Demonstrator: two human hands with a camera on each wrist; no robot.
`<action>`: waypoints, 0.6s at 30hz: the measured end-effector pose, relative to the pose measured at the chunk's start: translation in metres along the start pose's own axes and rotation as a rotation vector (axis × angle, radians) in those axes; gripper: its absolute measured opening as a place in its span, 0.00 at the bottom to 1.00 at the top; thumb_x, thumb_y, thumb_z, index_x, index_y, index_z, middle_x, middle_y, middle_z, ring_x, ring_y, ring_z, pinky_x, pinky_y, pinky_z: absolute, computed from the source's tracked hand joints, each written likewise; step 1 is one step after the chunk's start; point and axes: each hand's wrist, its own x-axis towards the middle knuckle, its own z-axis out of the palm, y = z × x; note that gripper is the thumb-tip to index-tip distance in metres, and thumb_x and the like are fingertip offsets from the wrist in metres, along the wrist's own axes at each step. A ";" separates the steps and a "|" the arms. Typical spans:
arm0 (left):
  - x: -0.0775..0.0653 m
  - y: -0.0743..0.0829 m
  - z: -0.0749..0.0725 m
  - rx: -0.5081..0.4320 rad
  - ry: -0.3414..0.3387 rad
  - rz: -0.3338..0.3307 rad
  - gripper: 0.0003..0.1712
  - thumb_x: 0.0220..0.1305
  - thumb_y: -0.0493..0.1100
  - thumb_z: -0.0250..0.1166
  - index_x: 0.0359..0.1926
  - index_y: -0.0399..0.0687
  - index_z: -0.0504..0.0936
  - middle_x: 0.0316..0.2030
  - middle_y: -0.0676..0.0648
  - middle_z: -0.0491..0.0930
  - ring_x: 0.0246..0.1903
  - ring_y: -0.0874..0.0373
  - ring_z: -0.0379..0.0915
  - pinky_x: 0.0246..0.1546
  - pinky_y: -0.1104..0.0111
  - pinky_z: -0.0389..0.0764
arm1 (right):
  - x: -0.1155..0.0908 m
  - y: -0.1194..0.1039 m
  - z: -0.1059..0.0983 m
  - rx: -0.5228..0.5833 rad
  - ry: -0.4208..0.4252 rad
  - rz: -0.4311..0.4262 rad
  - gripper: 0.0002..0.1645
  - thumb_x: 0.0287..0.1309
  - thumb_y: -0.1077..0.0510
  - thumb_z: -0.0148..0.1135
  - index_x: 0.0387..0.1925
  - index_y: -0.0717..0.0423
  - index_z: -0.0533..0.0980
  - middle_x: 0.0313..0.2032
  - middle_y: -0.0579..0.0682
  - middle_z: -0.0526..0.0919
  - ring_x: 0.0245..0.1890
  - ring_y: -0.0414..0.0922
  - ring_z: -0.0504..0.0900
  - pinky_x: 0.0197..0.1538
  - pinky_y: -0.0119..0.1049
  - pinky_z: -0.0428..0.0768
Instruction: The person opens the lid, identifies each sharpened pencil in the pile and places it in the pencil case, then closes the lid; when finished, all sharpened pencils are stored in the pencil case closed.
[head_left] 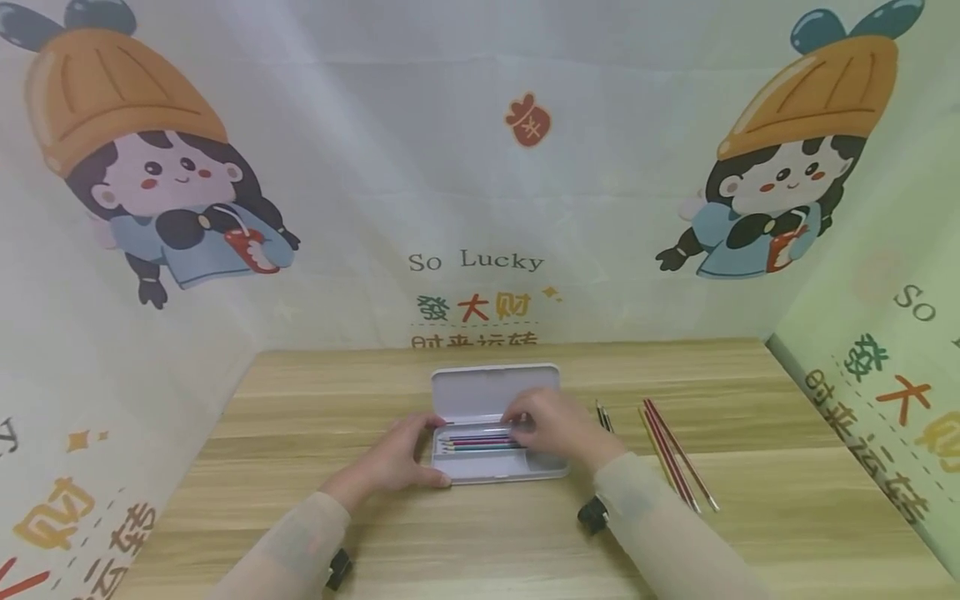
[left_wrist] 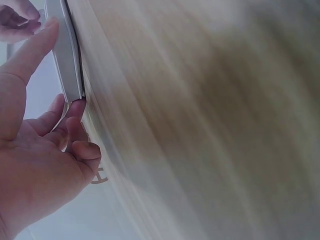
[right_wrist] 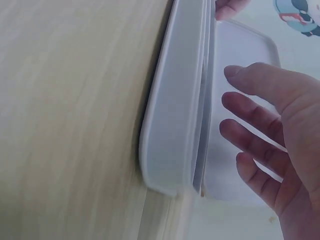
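A white pencil case (head_left: 491, 467) lies on the table with its hinged lid (head_left: 472, 393) raised at the back. Several colored pencils (head_left: 476, 443) lie side by side in it, their points toward the left. My left hand (head_left: 393, 458) grips the case's left end, thumb at the front corner and fingers at the back, as the left wrist view also shows. Over the right half of the case is my right hand (head_left: 555, 423), covering the pencils' right ends. In the right wrist view its fingers (right_wrist: 252, 139) are loosely bent and apart, with nothing between them.
Right of the case, a few dark pencils (head_left: 603, 415) lie partly behind my right hand. Farther right, several red pencils (head_left: 670, 450) lie in a loose bunch on the wooden table (head_left: 780, 492). A printed cloth (head_left: 360, 208) hangs behind the table and along its sides.
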 end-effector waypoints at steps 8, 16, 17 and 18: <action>0.001 0.000 -0.001 -0.009 -0.013 -0.001 0.52 0.41 0.50 0.86 0.67 0.45 0.73 0.68 0.36 0.72 0.71 0.36 0.64 0.75 0.41 0.62 | -0.017 0.006 -0.005 -0.019 0.076 0.016 0.10 0.58 0.57 0.74 0.43 0.50 0.88 0.42 0.44 0.90 0.42 0.43 0.87 0.49 0.38 0.86; 0.003 -0.002 -0.001 0.020 -0.017 0.018 0.52 0.40 0.52 0.86 0.66 0.44 0.73 0.67 0.37 0.74 0.70 0.37 0.66 0.75 0.42 0.64 | -0.029 0.011 -0.001 -0.022 0.107 0.069 0.10 0.57 0.56 0.75 0.42 0.50 0.88 0.38 0.44 0.89 0.38 0.41 0.84 0.43 0.33 0.84; 0.003 -0.003 -0.001 0.020 -0.018 0.019 0.52 0.40 0.52 0.86 0.66 0.44 0.73 0.67 0.37 0.74 0.70 0.37 0.66 0.75 0.42 0.64 | -0.030 0.011 -0.001 -0.018 0.111 0.081 0.10 0.57 0.57 0.75 0.42 0.50 0.88 0.38 0.43 0.88 0.37 0.41 0.83 0.42 0.32 0.83; 0.003 -0.003 0.000 0.021 -0.019 0.019 0.52 0.40 0.52 0.86 0.66 0.44 0.73 0.67 0.37 0.74 0.70 0.37 0.66 0.75 0.42 0.64 | -0.032 0.011 -0.002 -0.015 0.117 0.095 0.10 0.56 0.58 0.75 0.42 0.50 0.88 0.37 0.43 0.88 0.36 0.40 0.82 0.40 0.31 0.82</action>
